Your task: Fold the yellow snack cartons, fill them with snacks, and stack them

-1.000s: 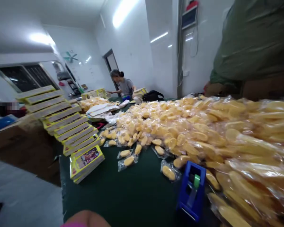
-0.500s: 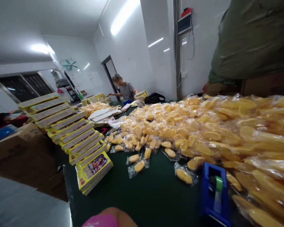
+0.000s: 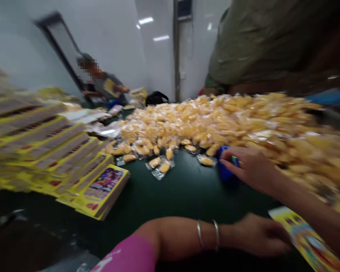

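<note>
My right hand point(image 3: 248, 168) reaches in from the right to the blue tape dispenser point(image 3: 228, 174). Its thumb and index finger are pinched together at the dispenser; anything between them is too small to make out. Lower down, my left hand point(image 3: 259, 235), blurred, has its fingers closed at the left edge of a yellow printed packet point(image 3: 308, 238). Two bangles circle that wrist. Part of the packet passes behind my right forearm. Wrapped yellow oval pieces point(image 3: 192, 124) form a large heap behind the dispenser, with several loose ones in front.
Long stacks of yellow printed packets point(image 3: 102, 189) line the left side of the dark green table point(image 3: 158, 196). Across it sits a person point(image 3: 104, 83) holding a yellow item. A black bag point(image 3: 156, 98) lies near the wall, and a large olive-green sack point(image 3: 260, 45) stands behind the heap.
The view has swung right. Both my hands have come into view, the right one at the dispenser. The yellow printed packet beside my left hand is newly visible. The person opposite has lifted a yellow item.
</note>
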Action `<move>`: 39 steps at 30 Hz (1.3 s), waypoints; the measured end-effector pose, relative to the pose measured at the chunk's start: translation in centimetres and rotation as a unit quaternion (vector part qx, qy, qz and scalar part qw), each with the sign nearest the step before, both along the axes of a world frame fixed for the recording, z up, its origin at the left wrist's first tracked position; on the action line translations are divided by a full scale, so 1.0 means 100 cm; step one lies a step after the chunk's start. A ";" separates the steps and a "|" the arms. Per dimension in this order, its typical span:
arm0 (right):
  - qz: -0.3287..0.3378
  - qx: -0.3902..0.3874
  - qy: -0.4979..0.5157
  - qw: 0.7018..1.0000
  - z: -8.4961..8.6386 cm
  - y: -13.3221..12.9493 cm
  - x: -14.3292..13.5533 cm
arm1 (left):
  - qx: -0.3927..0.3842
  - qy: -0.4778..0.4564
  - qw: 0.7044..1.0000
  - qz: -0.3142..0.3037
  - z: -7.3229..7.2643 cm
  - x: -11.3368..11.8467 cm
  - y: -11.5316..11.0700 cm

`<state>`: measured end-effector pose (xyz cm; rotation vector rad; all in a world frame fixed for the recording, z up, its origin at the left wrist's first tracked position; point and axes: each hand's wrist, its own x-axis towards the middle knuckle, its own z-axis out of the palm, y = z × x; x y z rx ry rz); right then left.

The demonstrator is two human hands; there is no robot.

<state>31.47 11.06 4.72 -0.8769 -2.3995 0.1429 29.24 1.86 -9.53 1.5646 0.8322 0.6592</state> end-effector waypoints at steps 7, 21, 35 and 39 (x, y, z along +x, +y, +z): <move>-0.095 -0.171 -0.048 0.980 -0.025 -0.042 0.003 | 0.054 0.039 0.994 -0.082 0.019 -0.021 -0.028; -0.028 -0.264 -0.048 0.963 -0.068 -0.142 -0.119 | 0.063 0.061 0.959 0.271 0.089 -0.290 -0.167; -0.512 -0.219 -0.191 0.808 -0.076 -0.179 0.158 | 0.179 0.146 0.970 0.070 0.065 -0.220 -0.106; -0.487 -0.199 -0.218 0.822 -0.086 -0.189 0.143 | 0.143 0.138 0.979 0.038 0.055 -0.194 -0.089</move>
